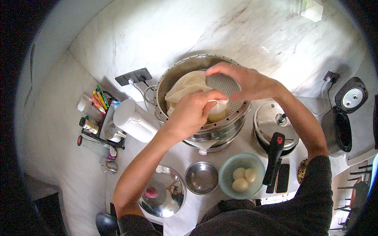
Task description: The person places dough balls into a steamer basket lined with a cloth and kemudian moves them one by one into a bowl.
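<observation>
A large round metal steamer pot (221,126) with a holed rim stands before me. Pale cloth (189,84) covers the left part inside it, and a textured metal surface (220,84) shows at the right. My left hand (195,110) pinches a gathered edge of the cloth between thumb and fingers; a pale rounded thing (218,115) shows beneath that edge. My right hand (240,79) is held over the right side of the pot, thumb and fingers spread, slightly blurred, with nothing seen in its grasp.
A pressure cooker (273,118) stands to the right, a white electric kettle (127,116) and small rack (103,129) to the left. Nearer me are a metal lid (174,203), a steel bowl (202,178), a green bowl (226,188) holding eggs (240,185), and a phone (283,178).
</observation>
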The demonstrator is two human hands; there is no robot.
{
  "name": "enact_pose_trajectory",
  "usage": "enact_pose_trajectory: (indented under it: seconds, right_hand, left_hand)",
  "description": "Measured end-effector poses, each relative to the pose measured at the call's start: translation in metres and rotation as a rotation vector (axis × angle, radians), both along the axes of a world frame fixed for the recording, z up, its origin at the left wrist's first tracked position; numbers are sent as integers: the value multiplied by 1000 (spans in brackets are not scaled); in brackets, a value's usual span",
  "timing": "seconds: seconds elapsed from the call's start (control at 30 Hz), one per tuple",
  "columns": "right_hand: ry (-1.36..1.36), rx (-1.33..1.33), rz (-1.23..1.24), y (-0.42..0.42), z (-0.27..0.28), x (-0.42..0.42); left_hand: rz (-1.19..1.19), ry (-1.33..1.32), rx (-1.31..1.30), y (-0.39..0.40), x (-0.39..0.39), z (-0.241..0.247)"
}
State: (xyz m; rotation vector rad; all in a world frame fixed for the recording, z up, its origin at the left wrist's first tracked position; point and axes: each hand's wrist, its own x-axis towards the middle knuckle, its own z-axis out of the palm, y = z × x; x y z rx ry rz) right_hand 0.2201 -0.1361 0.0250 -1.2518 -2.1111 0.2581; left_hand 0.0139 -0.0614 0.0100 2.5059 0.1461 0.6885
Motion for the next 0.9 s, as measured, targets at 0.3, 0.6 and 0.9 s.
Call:
enact_pose_trajectory:
  seconds: [0.3,0.6,0.9]
  right_hand:
    - [-696,321,-82,-31,-9,-9]
    - [-516,-24,-174,-49,23,-19]
    - [-479,119,-324,70,-33,-38]
  left_hand:
    - [231,13,328,-40,-63,-13]
    - [683,233,-359,-136,-160,-98]
    - [919,581,-1048,-198,-225,-272]
